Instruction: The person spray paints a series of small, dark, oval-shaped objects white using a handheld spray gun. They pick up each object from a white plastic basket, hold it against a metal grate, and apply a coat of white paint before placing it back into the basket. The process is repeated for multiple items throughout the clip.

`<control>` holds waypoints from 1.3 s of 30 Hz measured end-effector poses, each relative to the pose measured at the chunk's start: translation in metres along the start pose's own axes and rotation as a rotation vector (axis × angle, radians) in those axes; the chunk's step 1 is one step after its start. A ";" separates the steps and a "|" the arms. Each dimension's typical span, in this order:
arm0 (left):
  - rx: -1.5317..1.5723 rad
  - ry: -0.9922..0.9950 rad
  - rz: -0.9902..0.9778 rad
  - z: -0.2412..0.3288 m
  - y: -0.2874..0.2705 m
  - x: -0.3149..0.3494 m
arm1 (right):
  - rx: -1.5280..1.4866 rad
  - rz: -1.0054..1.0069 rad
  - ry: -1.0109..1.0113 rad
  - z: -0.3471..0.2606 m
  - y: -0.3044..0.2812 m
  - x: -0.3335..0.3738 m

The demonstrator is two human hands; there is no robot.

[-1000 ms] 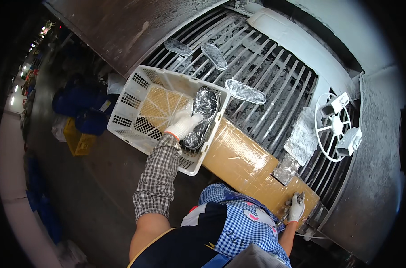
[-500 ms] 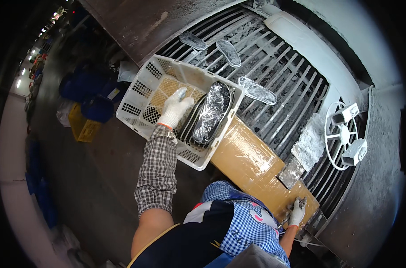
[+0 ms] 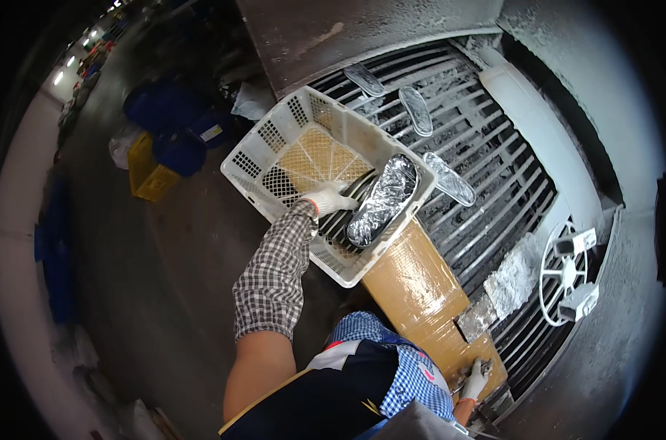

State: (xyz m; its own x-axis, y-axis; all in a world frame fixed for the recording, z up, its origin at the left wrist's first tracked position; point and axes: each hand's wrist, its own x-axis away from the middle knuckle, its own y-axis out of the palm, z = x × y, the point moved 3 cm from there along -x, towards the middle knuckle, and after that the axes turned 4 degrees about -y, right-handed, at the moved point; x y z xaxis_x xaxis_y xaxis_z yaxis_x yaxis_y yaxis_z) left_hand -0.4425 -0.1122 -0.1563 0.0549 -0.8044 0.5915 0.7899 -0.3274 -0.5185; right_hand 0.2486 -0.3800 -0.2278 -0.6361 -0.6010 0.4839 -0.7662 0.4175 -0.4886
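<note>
My left hand (image 3: pixel 328 199), in a white knit glove and checked sleeve, reaches into a white plastic basket (image 3: pixel 256 199). Its fingers are apart, their tips at the edges of a stack of black shoe soles that leans against the basket's right wall. On that stack lies a shiny, film-covered sole (image 3: pixel 384 202). My right hand (image 3: pixel 475 381), also gloved, rests low at the right over a tape-covered cardboard sheet (image 3: pixel 410 275). Its fingers curl around something small and greyish that I cannot make out.
Beyond the basket, a slatted metal rack (image 3: pixel 487 187) carries several film-covered soles, one of them a silvery sole (image 3: pixel 450 179). A white handwheel (image 3: pixel 567 275) stands at the right. Blue bundles (image 3: pixel 179 150) and a yellow crate (image 3: pixel 149 172) sit on the floor at left.
My left hand has moved from the basket's middle toward me and up against the sole stack. The whole view has shifted; my right hand stays over the cardboard.
</note>
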 end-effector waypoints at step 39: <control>0.097 -0.035 0.512 0.002 -0.041 0.021 | -0.041 0.010 -0.016 -0.031 0.011 0.016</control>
State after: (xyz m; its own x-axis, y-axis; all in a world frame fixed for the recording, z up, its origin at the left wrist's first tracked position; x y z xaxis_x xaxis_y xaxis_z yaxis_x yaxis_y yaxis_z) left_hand -0.4727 -0.1146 -0.1213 0.4678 -0.8318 0.2987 0.7098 0.1522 -0.6878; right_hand 0.2269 -0.3639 -0.2029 -0.6426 -0.6071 0.4674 -0.7630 0.4509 -0.4632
